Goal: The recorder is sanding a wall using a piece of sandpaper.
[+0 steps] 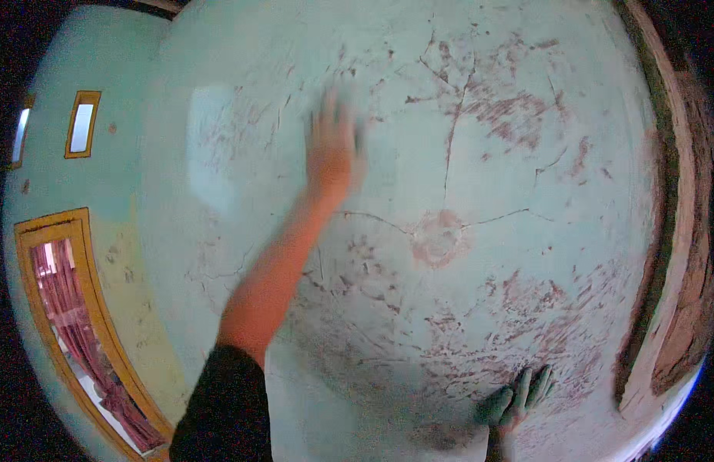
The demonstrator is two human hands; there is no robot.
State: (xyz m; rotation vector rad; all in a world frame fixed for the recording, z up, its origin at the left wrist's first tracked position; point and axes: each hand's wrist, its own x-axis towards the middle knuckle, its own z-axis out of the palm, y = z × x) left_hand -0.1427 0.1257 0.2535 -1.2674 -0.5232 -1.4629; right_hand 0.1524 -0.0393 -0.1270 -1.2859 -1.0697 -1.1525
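Before me rises a plastered wall (391, 167) painted pale green, scuffed with brownish patches and thin cracks. My left hand (334, 144) is raised against its upper middle, fingers stretched upward and blurred. A dark strip shows along that hand's right side; whether it is a shadow or something held cannot be told. Low on the right, my right hand (519, 398) rests on the wall with its fingers apart, and they look greyish. A dark patch lies just left of it, seemingly shadow. Between the hands, a round rough patch (441, 238) has cracks running out from it.
At left, another wall holds a yellow-framed door or window (97, 323) with a reddish curtain (74, 312). Above are two small yellow-framed windows, one at the edge and one nearer (82, 124). A rough upright edge (660, 231) bounds the wall on the right.
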